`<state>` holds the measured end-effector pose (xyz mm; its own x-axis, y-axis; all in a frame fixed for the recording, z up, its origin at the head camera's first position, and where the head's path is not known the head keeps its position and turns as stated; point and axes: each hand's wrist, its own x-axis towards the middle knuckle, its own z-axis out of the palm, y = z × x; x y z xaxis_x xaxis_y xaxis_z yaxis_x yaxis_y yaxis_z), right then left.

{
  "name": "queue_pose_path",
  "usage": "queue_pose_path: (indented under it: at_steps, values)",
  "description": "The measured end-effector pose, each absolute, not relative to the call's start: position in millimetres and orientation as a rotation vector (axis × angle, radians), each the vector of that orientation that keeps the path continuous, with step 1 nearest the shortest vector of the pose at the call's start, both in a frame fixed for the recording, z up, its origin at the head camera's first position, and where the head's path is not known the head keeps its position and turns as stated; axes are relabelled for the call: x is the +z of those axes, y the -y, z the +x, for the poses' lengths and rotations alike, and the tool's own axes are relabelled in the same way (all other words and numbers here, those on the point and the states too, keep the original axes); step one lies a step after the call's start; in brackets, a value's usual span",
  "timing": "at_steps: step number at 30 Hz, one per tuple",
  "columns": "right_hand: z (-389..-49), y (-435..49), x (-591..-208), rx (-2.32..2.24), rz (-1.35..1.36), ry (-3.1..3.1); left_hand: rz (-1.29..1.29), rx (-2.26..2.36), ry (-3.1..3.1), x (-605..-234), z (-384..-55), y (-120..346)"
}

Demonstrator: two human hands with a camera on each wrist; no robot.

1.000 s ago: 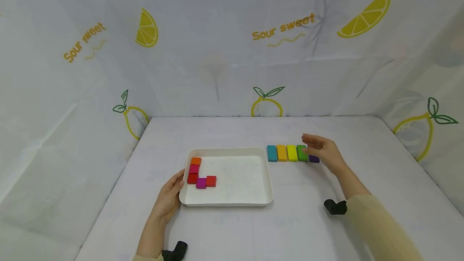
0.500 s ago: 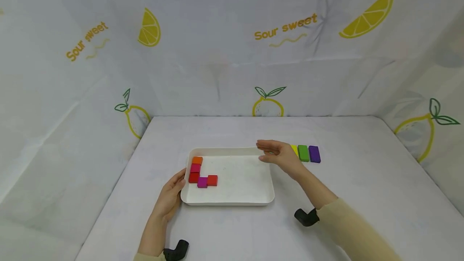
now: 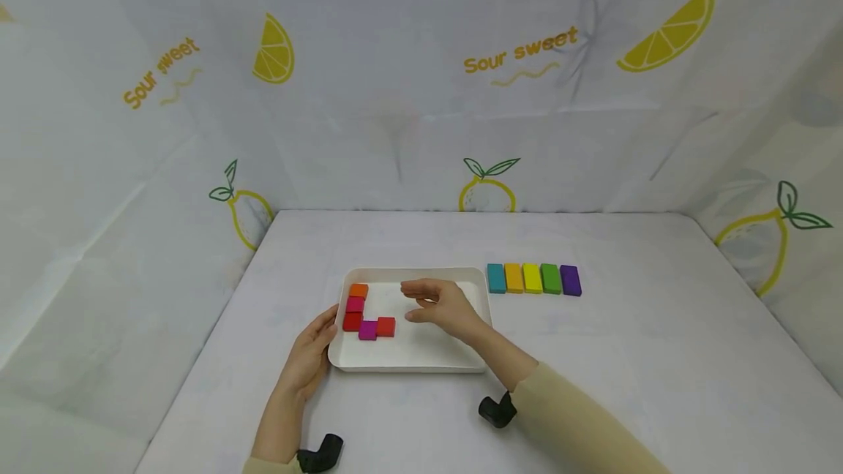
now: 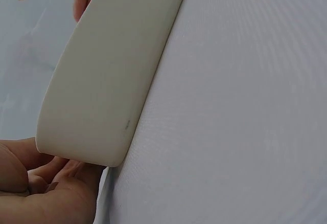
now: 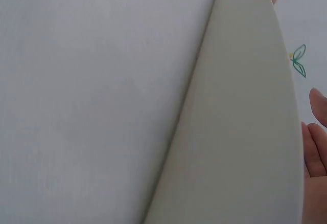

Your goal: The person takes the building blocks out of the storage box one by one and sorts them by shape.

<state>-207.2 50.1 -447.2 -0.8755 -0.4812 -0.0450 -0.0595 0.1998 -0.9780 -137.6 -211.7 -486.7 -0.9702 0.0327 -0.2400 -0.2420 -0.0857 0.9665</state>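
A shallow white tray [image 3: 428, 369] lies on the table, and my left hand [image 3: 311, 352] grips its left edge. In the left wrist view, the fingers [image 4: 66, 198] of that hand bend around the tray's end wall. My right hand [image 3: 446, 309] hovers over the middle of the tray, thumb apart from the fingers, holding nothing visible. Left of it, inside the tray, are an orange block [image 3: 358, 291], a pink block [image 3: 355, 305], a dark red block [image 3: 352, 322], a magenta block [image 3: 367, 330] and a red block [image 3: 386, 327].
Right of the tray's far corner stands a row of blocks: blue [image 3: 496, 279], orange [image 3: 513, 279], yellow [image 3: 532, 279], green [image 3: 551, 279] and purple [image 3: 571, 280]. A white cloth covers the table [image 3: 645, 342]. A lemon-printed curtain [image 3: 395, 93] rises behind.
My right hand has moved left from above the green and purple blocks to over the tray, uncovering the row. My left hand stays at the tray's left edge.
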Motion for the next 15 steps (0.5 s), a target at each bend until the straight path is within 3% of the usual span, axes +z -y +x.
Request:
queue_pose_path:
  at_steps: [15]
  values:
    - [-203, -15, -466, -1.666, -0.507, -2.182, -0.231, 2.177, -1.979, -487, -137, 213]
